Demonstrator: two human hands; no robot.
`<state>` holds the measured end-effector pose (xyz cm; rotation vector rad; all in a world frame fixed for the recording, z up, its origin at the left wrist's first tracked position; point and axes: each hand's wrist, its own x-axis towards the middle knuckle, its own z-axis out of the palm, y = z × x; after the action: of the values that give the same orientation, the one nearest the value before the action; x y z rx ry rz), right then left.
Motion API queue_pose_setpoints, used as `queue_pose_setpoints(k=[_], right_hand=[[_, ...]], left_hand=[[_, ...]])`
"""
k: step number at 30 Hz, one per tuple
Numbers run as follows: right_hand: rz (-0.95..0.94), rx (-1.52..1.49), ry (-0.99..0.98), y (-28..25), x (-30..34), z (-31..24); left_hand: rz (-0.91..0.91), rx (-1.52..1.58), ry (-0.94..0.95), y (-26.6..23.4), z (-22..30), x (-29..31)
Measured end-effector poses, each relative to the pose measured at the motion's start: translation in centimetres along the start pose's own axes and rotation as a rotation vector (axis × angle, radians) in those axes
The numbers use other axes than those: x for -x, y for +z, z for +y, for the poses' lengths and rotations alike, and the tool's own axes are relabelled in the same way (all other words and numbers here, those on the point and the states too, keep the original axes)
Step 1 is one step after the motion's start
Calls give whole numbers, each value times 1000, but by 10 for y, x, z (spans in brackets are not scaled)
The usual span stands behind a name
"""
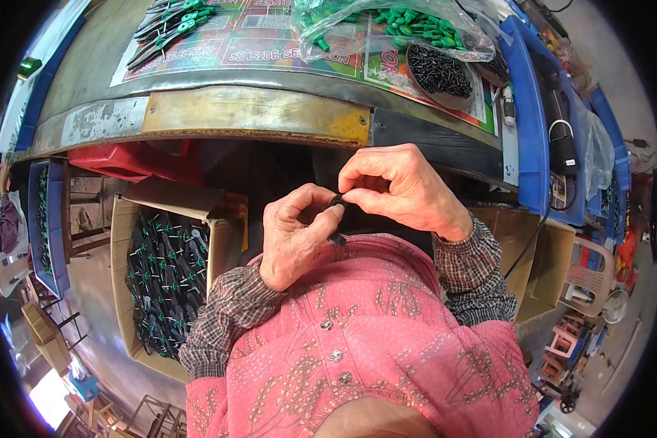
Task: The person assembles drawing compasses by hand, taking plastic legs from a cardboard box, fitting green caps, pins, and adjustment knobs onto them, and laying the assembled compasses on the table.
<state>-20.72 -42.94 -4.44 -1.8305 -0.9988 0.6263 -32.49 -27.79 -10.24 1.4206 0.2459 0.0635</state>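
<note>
In front of my body, just off the table's front edge, my two hands meet at a small black part (pixel 337 198). The thumb and forefinger of my left hand (pixel 296 230) are closed on it. A dark end pokes out below that hand, perhaps of the same piece. From the other side my right hand (pixel 401 188) pinches at the part's upper end; my fingertips hide whatever small piece may be between them. On the table, a clear plastic bag (pixel 482 52) holds green plastic pieces (pixel 420 28), beside a bowl of small dark screw-like pieces (pixel 439 71).
Black-and-green assembled pieces (pixel 171 28) lie at the table's far left. A cardboard box (pixel 124 292) full of similar pieces stands at my left, another cardboard box (pixel 547 255) at my right. Blue bins (pixel 527 124) flank the table. A red stool (pixel 135 159) is beneath it.
</note>
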Motion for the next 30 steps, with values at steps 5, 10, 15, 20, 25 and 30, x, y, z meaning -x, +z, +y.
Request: queue_pose_setpoints(k=[5, 10, 15, 20, 25, 30], right_hand=[[40, -123, 111, 6, 4, 7], [43, -118, 73, 15, 7, 21], [97, -93, 48, 23, 6, 24], [195, -237, 138, 30, 10, 22], [343, -380, 137, 40, 20, 25], [337, -339, 116, 46, 21, 28]], left_hand=[[6, 47, -21, -1, -5, -1], [2, 63, -40, 1, -4, 0], [9, 44, -38, -1, -8, -1], [32, 189, -51, -4, -10, -2], [40, 300, -208, -9, -3, -2], [17, 309, -181, -8, -4, -1]])
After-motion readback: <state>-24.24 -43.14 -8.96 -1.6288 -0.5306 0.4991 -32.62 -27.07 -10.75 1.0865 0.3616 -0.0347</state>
